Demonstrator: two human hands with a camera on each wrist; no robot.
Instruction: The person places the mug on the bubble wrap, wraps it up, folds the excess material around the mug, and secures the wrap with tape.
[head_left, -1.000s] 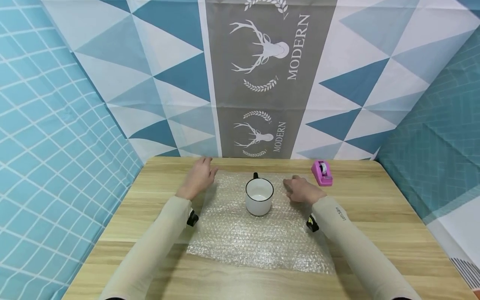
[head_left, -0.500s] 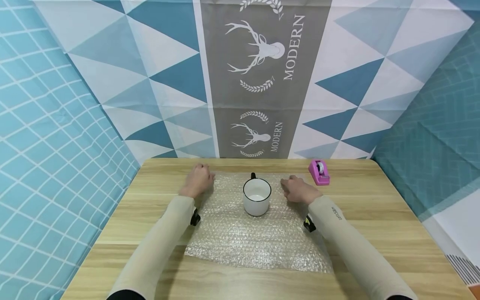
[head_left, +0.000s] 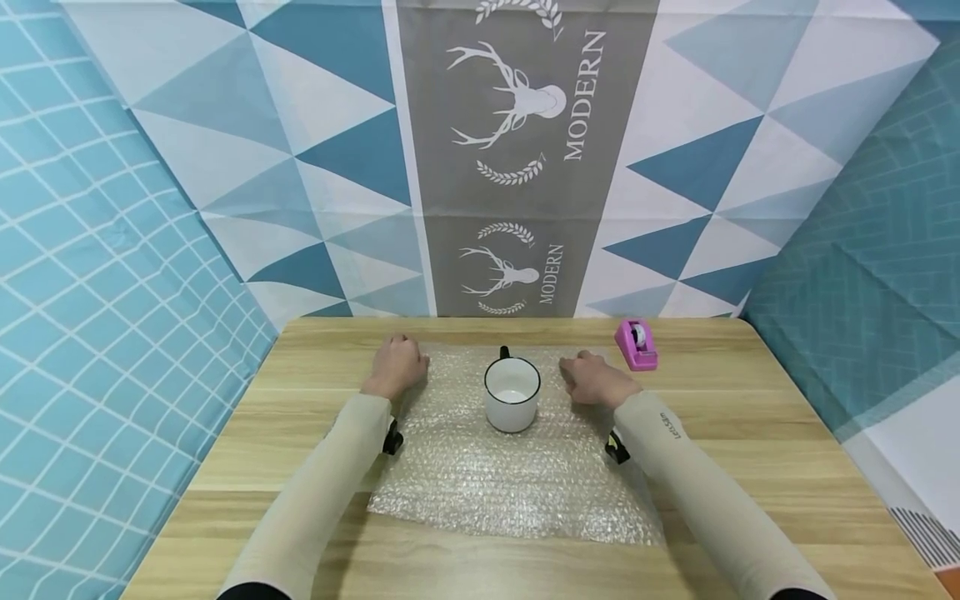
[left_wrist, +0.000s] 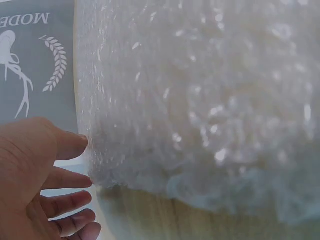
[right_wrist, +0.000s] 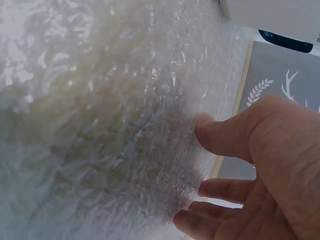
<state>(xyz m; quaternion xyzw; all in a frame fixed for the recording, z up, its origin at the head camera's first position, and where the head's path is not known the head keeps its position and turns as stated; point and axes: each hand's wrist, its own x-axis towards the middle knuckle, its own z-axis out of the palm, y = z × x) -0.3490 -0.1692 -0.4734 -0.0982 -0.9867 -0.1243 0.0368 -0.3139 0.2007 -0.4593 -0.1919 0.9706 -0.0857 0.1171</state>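
A sheet of bubble wrap (head_left: 517,483) lies flat on the wooden table. On it, toward the far edge, stands a white enamel mug (head_left: 512,400) with a black rim, its dark handle pointing away. My left hand (head_left: 396,365) is at the sheet's far left corner; in the left wrist view its thumb and index fingertips meet the edge, with a gap between them. Near the far right corner, my right hand (head_left: 595,379) touches the wrap. The right wrist view shows its thumb (right_wrist: 225,135) and fingers apart, tips against the film.
A pink tape dispenser (head_left: 637,346) with a roll of tape stands at the back right, just beyond the right hand. Behind the table (head_left: 750,467) hangs a patterned cloth (head_left: 517,167). Blue tiled fabric (head_left: 112,333) borders the left side and teal fabric (head_left: 862,267) the right.
My left hand has come down and slightly nearer, from above the far left corner to the sheet's edge. The right hand, mug and wrap hold their places; the head view shifts slightly.
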